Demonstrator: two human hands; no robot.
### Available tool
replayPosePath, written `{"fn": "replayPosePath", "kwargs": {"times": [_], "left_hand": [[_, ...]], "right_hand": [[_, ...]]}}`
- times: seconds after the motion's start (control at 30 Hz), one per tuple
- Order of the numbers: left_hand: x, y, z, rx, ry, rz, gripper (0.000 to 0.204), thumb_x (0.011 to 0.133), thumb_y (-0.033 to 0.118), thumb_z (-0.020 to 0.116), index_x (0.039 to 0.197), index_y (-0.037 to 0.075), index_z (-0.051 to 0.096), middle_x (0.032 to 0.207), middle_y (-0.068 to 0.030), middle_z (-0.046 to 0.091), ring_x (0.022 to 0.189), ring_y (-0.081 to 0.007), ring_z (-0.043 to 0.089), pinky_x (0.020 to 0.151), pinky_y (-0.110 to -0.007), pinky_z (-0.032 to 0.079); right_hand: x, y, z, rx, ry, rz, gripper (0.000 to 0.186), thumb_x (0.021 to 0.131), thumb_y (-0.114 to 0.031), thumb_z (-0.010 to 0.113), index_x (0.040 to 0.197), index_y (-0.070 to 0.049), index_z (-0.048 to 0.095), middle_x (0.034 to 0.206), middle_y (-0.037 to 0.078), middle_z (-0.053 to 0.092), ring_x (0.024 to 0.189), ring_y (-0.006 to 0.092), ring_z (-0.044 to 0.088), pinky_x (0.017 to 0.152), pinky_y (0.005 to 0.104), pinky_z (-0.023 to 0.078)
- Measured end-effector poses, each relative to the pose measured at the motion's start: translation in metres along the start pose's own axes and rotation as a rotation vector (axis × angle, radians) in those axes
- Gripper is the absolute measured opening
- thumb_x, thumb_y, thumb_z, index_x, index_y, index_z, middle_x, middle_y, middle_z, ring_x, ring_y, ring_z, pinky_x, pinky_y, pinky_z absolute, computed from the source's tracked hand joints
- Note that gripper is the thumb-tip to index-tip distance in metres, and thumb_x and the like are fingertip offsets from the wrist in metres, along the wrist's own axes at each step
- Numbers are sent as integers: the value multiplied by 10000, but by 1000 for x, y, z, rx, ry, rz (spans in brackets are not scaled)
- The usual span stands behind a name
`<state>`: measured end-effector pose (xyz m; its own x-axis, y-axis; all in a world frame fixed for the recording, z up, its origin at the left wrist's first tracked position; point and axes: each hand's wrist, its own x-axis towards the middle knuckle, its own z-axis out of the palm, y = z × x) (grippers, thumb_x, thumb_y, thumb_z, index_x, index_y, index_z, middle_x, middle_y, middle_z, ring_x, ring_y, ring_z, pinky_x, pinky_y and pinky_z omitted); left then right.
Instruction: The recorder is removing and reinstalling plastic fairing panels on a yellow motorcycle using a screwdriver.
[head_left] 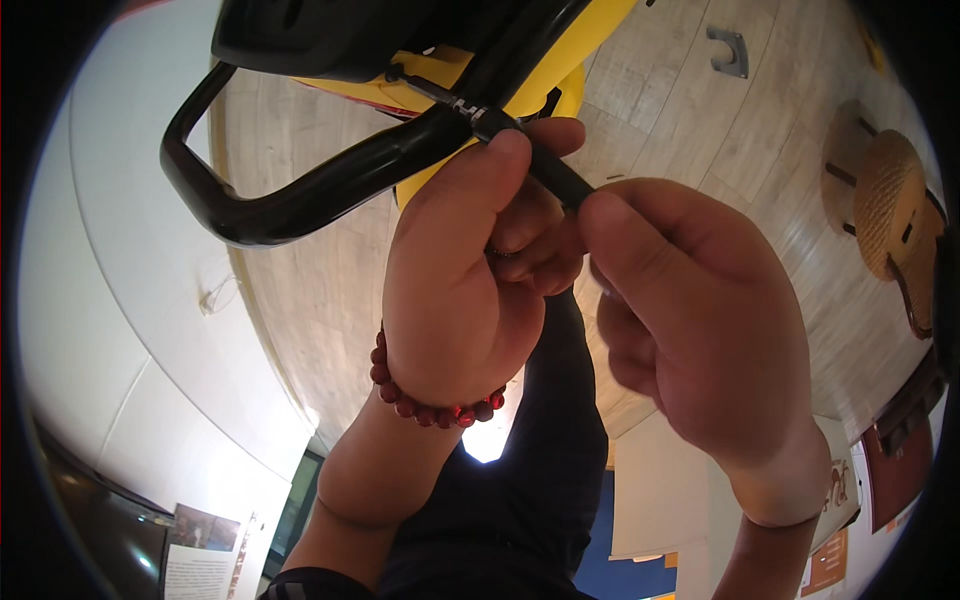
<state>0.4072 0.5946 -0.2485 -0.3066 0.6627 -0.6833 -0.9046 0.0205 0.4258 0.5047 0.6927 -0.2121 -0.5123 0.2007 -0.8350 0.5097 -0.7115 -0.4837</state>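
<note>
My left hand (450, 260), with a red bead bracelet, grips a black driver tool (550, 165) near its silver collar, its fingers curled beneath. My right hand (700, 320) pinches the rear end of the tool between thumb and forefinger, its other fingers curled. The thin metal shaft (430, 92) angles up-left to a small dark fitting (395, 73) on a yellow machine (560, 50). Around it are a bent black tubular bar (300, 205) and a black molded part (290, 35).
A white wall (120, 280) curves along the left. On the wooden floor (660, 120) lie a gray bracket (728, 50) at the back and, at the right, a woven chair (885, 200). My dark-clothed legs (530, 500) show below my hands.
</note>
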Motion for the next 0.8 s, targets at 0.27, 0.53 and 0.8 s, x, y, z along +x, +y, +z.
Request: {"fn": "replayPosePath", "kwargs": {"times": [0.27, 0.53, 0.8], "left_hand": [[1, -13, 0, -13, 110, 72, 229, 927, 234, 490, 922, 19, 569, 554, 56, 413, 492, -51, 382, 485, -200, 295], [9, -11, -9, -47, 6, 3, 284, 945, 276, 425, 959, 38, 580, 663, 12, 517, 554, -63, 455, 524, -191, 368], [6, -6, -2, 4, 42, 19, 278, 933, 286, 476, 937, 22, 562, 511, 74, 320, 461, -44, 303, 479, -205, 289]], "right_hand": [[2, -12, -10, 437, -251, 386, 254, 921, -272, 465, 792, -59, 519, 578, -33, 358, 445, 52, 349, 373, 211, 292], [13, 17, -4, -979, 267, -814, 308, 919, -256, 453, 727, -25, 518, 526, -4, 459, 408, 100, 421, 369, 277, 330], [15, 1, -14, -13, -196, -100, 286, 914, -226, 451, 759, -1, 537, 525, 2, 446, 373, 108, 387, 365, 250, 306]]}}
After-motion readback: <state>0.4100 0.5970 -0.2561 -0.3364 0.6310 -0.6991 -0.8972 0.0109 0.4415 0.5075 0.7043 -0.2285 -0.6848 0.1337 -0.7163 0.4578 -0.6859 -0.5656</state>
